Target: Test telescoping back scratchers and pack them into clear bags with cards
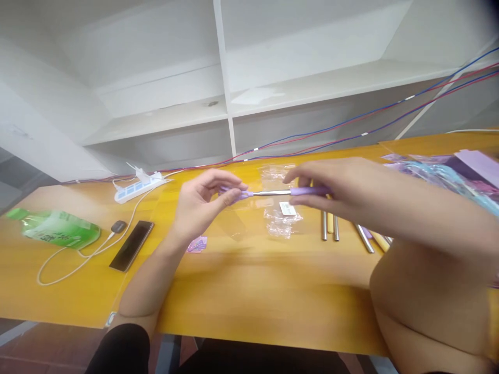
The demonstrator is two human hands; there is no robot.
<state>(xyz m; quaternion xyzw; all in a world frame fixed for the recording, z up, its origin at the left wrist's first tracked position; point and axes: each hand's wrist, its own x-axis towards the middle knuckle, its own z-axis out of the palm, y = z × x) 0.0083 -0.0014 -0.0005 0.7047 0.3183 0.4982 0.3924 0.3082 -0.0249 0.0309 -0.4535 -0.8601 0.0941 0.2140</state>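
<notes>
Held level between my hands above the table is a slim purple-and-silver stick (pixel 273 193), its exact kind unclear. My left hand (pixel 208 200) pinches its purple left end between thumb and fingers. Thumb and fingers of my right hand (pixel 319 184) close on the thicker purple right end, and a bare silver stretch shows between the hands. Behind and below the stick lies a clear plastic wrapper (pixel 278 226) with a white label (pixel 287 209). A small stack of purple printed cards (pixel 197 244) rests near my left forearm.
Silver tubes (pixel 324 226) lie near my right forearm, by a pile of plastic-wrapped items (pixel 440 174). At left are a green bottle (pixel 58 228), a phone (pixel 131 246), a white cable and a power strip (pixel 139 187). White shelving (pixel 228 109) and blue and red wires run behind.
</notes>
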